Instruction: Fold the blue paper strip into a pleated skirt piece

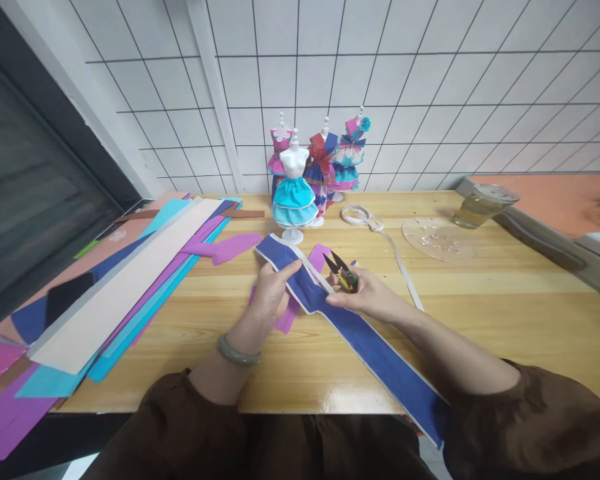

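Observation:
A long dark blue strip with white edges (380, 347) runs diagonally from the table's middle down to the lower right. My left hand (275, 287) pinches its upper part, thumb on top. My right hand (363, 293) holds small thread snips (344, 272) with black blades apart and pointing up-left, while its thumb and fingers also grip the strip's edge. Between the hands, a narrow white band (316, 275) stands slightly away from the blue. Under the strip lies a purple piece (289, 316), partly hidden.
Stacked coloured strips (125, 280) and a dark phone (69, 299) lie left. Small mannequins, one in a turquoise skirt (294, 200), stand at the back. Right of them are a white ribbon roll (355, 214), a clear dish (433, 240) and a cup of liquid (483, 207).

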`<state>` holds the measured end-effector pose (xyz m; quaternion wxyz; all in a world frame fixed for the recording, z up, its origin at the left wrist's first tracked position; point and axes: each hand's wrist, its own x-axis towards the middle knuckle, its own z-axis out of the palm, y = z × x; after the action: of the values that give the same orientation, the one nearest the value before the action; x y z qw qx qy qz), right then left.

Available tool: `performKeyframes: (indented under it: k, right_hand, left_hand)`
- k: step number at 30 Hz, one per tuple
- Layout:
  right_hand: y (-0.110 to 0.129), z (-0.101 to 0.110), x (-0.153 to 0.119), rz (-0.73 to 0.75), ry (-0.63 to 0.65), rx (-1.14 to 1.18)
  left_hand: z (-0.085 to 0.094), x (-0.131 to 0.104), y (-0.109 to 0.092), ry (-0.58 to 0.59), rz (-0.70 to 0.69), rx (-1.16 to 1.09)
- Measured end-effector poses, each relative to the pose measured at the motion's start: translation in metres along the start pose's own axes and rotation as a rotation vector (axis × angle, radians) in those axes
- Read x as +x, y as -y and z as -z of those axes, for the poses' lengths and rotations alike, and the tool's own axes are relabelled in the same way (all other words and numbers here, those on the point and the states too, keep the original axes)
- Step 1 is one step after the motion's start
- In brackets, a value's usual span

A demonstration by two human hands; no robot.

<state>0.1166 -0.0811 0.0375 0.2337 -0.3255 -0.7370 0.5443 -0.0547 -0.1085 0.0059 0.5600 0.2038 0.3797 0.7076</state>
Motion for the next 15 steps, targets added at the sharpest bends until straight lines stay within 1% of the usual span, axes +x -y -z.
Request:
performKeyframes:
  k: [2, 4, 8, 10, 13, 15]
  right_hand:
    - [-0.003, -0.001, 0.001, 0.012, 0.001, -0.04]
    - [-0.007, 0.004, 0.003, 0.0, -0.021, -0.051]
    - [-0.013, 0.02, 0.009, 0.017, -0.144, -0.006]
    - [-0.012, 0.026, 0.01, 0.035, -0.173, 0.028]
    - [-0.01, 0.029, 0.009, 0.039, -0.171, 0.058]
    - [-0.009, 0.025, 0.008, 0.017, -0.132, 0.091]
  left_hand:
    - [0.002, 0.003, -0.002, 0.002, -0.033, -0.011]
    - [0.003, 0.006, -0.004, 0.002, -0.061, -0.017]
    - [0.003, 0.009, -0.006, -0.018, -0.069, -0.023]
    - [0.003, 0.009, -0.005, -0.008, -0.044, -0.014]
    - [0.004, 0.008, -0.005, 0.014, -0.016, 0.0]
    - [0.004, 0.007, -0.004, 0.015, -0.008, 0.004]
